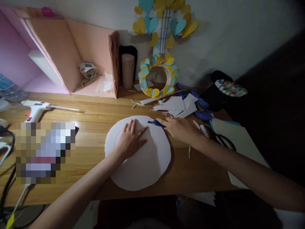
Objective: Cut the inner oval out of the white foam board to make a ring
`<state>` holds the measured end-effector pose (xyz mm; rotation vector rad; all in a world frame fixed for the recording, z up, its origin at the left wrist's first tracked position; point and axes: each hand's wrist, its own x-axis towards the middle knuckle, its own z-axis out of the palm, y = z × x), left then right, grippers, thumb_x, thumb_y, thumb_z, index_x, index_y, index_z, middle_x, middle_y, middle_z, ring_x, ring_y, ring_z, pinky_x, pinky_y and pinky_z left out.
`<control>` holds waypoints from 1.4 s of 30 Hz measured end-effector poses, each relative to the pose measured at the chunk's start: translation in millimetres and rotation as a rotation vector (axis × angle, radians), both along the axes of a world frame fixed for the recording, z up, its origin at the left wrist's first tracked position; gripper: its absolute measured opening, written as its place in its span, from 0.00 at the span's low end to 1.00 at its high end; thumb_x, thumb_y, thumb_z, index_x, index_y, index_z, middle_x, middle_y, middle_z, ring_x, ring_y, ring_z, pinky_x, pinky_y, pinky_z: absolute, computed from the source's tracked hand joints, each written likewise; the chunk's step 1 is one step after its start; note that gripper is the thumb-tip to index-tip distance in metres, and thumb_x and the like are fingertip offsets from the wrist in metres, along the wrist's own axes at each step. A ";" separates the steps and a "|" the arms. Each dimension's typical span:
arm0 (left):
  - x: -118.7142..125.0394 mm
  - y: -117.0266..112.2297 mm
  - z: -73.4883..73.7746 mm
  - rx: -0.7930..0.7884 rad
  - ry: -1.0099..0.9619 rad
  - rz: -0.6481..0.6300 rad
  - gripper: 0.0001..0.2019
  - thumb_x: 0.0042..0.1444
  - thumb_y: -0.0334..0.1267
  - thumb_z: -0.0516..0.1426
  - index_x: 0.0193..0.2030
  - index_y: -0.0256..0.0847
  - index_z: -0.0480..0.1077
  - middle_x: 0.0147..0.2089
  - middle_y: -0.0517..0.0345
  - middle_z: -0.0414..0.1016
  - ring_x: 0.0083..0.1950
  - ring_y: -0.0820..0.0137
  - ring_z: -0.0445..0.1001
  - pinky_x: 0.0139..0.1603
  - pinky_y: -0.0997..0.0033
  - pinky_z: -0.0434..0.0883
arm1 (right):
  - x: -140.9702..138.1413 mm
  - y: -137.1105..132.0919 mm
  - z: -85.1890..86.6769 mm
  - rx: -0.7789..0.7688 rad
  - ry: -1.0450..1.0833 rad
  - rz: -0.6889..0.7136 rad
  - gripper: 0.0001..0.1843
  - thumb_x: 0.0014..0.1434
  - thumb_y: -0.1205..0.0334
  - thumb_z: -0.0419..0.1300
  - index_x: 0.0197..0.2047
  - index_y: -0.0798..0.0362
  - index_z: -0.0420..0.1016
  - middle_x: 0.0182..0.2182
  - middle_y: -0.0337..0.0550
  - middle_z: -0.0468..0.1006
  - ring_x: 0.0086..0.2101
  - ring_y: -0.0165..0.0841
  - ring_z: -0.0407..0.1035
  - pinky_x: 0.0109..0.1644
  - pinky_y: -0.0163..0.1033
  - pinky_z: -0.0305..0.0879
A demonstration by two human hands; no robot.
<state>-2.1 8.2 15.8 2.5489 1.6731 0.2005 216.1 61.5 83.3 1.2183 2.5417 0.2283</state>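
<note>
A large white disc of foam board or card [140, 171] lies flat on the wooden table, its outline slightly uneven. Part of a drawn curve shows on its left side. My left hand [131, 140] rests on the disc, palm down with the fingers spread. In my right hand [176, 127] is a blue craft knife [157, 123], gripped at the disc's upper right edge. Its dark blade points left, over the white surface; whether the tip touches is hard to tell.
White offcuts [176, 105] and purple yarn [202, 106] lie behind the disc. A heart-covered guitar shape [156, 92] leans on the wall. Left are a glue gun [35, 108] and a blurred-out object [45, 152]. Scissors [225, 141] lie by pale sheets [240, 143] at right.
</note>
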 end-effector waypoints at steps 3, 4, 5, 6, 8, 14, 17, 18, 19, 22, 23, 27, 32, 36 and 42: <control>-0.4 0.5 -0.7 -0.002 -0.005 -0.009 0.27 0.61 0.52 0.49 0.66 0.50 0.56 0.69 0.40 0.50 0.68 0.45 0.49 0.63 0.47 0.53 | 8.2 -3.6 0.0 -0.006 0.009 -0.036 0.26 0.65 0.63 0.46 0.66 0.45 0.54 0.42 0.47 0.74 0.33 0.37 0.72 0.32 0.38 0.61; -0.8 0.8 -1.4 0.000 -0.005 -0.014 0.27 0.61 0.52 0.49 0.66 0.50 0.55 0.69 0.39 0.50 0.68 0.45 0.49 0.63 0.47 0.53 | 9.8 -4.7 -0.6 -0.002 0.030 -0.040 0.26 0.65 0.62 0.47 0.66 0.44 0.54 0.43 0.47 0.74 0.34 0.38 0.72 0.32 0.38 0.61; -1.2 1.2 -2.1 0.002 -0.004 -0.020 0.27 0.61 0.52 0.49 0.66 0.49 0.55 0.69 0.40 0.50 0.69 0.45 0.48 0.63 0.47 0.53 | 10.6 -5.4 -1.4 0.008 0.057 -0.047 0.26 0.66 0.60 0.47 0.66 0.43 0.53 0.44 0.47 0.74 0.35 0.38 0.72 0.33 0.39 0.61; -1.6 1.4 -2.7 0.006 -0.002 -0.025 0.27 0.62 0.52 0.49 0.66 0.49 0.55 0.69 0.40 0.50 0.69 0.45 0.48 0.63 0.47 0.53 | 10.7 -5.8 -2.3 0.022 0.085 -0.055 0.26 0.66 0.60 0.46 0.66 0.42 0.53 0.46 0.46 0.74 0.37 0.38 0.72 0.34 0.39 0.62; -2.2 1.8 -3.6 0.013 0.002 -0.030 0.27 0.62 0.52 0.48 0.66 0.50 0.55 0.68 0.41 0.51 0.69 0.46 0.48 0.63 0.47 0.53 | 8.9 -5.4 -4.2 0.042 0.113 -0.074 0.26 0.66 0.59 0.45 0.67 0.41 0.50 0.47 0.46 0.73 0.38 0.38 0.72 0.35 0.39 0.62; -1.0 0.9 -0.5 0.004 0.010 -0.017 0.27 0.62 0.53 0.48 0.66 0.50 0.55 0.69 0.43 0.51 0.69 0.47 0.48 0.63 0.48 0.53 | 0.2 1.6 -7.1 0.000 0.068 -0.016 0.26 0.67 0.60 0.44 0.67 0.41 0.50 0.45 0.46 0.74 0.36 0.37 0.72 0.36 0.38 0.62; -0.4 0.3 0.0 -0.002 0.008 -0.008 0.27 0.61 0.52 0.49 0.66 0.50 0.56 0.69 0.42 0.49 0.69 0.46 0.48 0.63 0.47 0.53 | -1.7 2.9 -7.0 -0.014 0.048 -0.023 0.26 0.66 0.59 0.46 0.67 0.41 0.51 0.44 0.47 0.74 0.36 0.37 0.72 0.35 0.38 0.62; -0.3 0.3 -0.4 0.000 0.005 -0.006 0.27 0.61 0.52 0.49 0.66 0.51 0.56 0.70 0.43 0.49 0.69 0.46 0.48 0.63 0.47 0.53 | -2.2 2.4 -6.9 -0.010 0.041 -0.034 0.26 0.66 0.60 0.46 0.67 0.41 0.51 0.44 0.47 0.74 0.36 0.37 0.72 0.35 0.38 0.62; -0.3 0.3 -0.8 0.004 0.002 -0.005 0.27 0.61 0.53 0.49 0.66 0.51 0.56 0.70 0.44 0.49 0.69 0.47 0.48 0.63 0.47 0.53 | -2.9 1.3 -6.8 -0.003 0.036 -0.045 0.26 0.66 0.60 0.45 0.67 0.41 0.51 0.43 0.47 0.74 0.35 0.37 0.72 0.34 0.38 0.62; -0.1 0.4 -1.5 0.008 0.003 -0.008 0.27 0.61 0.53 0.48 0.67 0.52 0.54 0.70 0.44 0.49 0.69 0.46 0.48 0.63 0.47 0.53 | -5.7 -4.5 -7.0 0.018 0.024 -0.054 0.28 0.66 0.65 0.45 0.67 0.43 0.50 0.42 0.48 0.74 0.34 0.36 0.72 0.32 0.37 0.61; 0.1 0.4 -1.2 0.006 0.008 -0.009 0.27 0.61 0.53 0.48 0.67 0.51 0.54 0.70 0.42 0.49 0.69 0.45 0.49 0.63 0.47 0.53 | -7.0 -6.8 -7.1 0.021 0.017 -0.048 0.29 0.65 0.67 0.45 0.68 0.44 0.50 0.42 0.49 0.74 0.34 0.35 0.72 0.32 0.37 0.60; 0.9 0.0 0.6 -0.001 0.017 -0.006 0.28 0.61 0.52 0.49 0.66 0.49 0.55 0.69 0.40 0.49 0.68 0.44 0.50 0.63 0.47 0.53 | -12.1 -12.6 -6.5 0.029 -0.013 -0.011 0.34 0.60 0.77 0.44 0.68 0.50 0.49 0.39 0.50 0.74 0.33 0.35 0.71 0.32 0.37 0.60; 0.1 -0.2 -2.6 0.025 -0.020 -0.001 0.27 0.61 0.52 0.50 0.66 0.50 0.56 0.70 0.43 0.48 0.69 0.47 0.50 0.64 0.47 0.53 | -12.1 -13.3 -0.1 0.015 -0.005 -0.031 0.32 0.61 0.74 0.45 0.67 0.48 0.52 0.38 0.49 0.75 0.32 0.36 0.71 0.31 0.37 0.60; -0.7 0.6 -5.4 0.034 -0.020 -0.009 0.27 0.61 0.52 0.50 0.66 0.51 0.56 0.70 0.43 0.48 0.69 0.47 0.49 0.64 0.47 0.52 | -9.0 -15.3 1.0 0.005 0.002 -0.035 0.31 0.62 0.73 0.44 0.67 0.49 0.52 0.39 0.50 0.75 0.33 0.37 0.71 0.31 0.37 0.60; 0.1 0.6 -3.7 0.029 0.003 -0.014 0.27 0.62 0.52 0.49 0.67 0.49 0.55 0.70 0.41 0.49 0.69 0.45 0.49 0.64 0.47 0.52 | -6.6 -19.0 -3.1 0.008 -0.007 -0.062 0.30 0.63 0.71 0.46 0.67 0.49 0.53 0.38 0.49 0.75 0.31 0.37 0.71 0.32 0.38 0.60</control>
